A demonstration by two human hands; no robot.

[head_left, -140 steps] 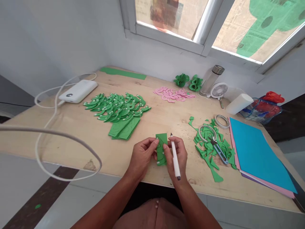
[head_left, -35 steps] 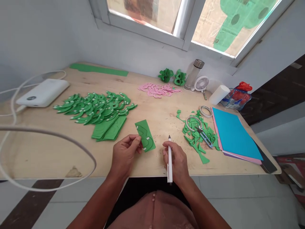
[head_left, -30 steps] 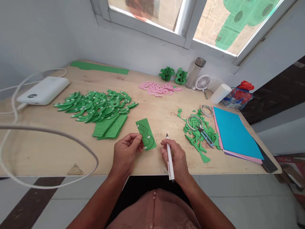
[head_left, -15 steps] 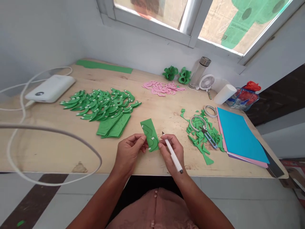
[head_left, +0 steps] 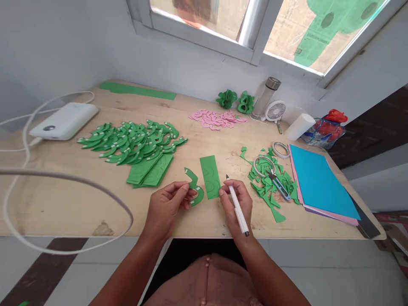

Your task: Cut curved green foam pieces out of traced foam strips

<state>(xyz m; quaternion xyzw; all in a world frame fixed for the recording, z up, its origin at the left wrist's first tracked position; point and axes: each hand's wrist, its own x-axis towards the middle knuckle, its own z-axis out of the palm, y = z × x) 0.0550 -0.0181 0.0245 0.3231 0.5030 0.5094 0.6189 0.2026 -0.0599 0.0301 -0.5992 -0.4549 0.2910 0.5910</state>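
My left hand (head_left: 170,204) pinches a wavy green paper cutout (head_left: 198,196) with small white tabs on it. Between the fingers of my right hand (head_left: 236,199) lies a white marker (head_left: 239,212), its dark tip uncovered and pointing away from me. The same hand's thumb and fingertips grip the right edge of a green paper rectangle (head_left: 209,176) with a curvy outline drawn on it. Cutout and rectangle are side by side, a small gap between them. Left of my hands, more outlined green rectangles (head_left: 153,172) lie stacked beside a heap of wavy green cutouts (head_left: 134,142).
Green scraps (head_left: 272,204) lie at right with scissors (head_left: 280,187) and a tape roll (head_left: 264,166) on them. Coloured sheets (head_left: 321,182) are stacked beyond. Pink cutouts (head_left: 216,118), a bottle (head_left: 266,95) and a small fan (head_left: 276,111) stand behind. A white cable (head_left: 95,183) loops at left.
The wavy cutout was lying over the green rectangle; now the two are apart. My left hand has moved slightly left with the cutout, my right hand slightly right with the rectangle and marker.
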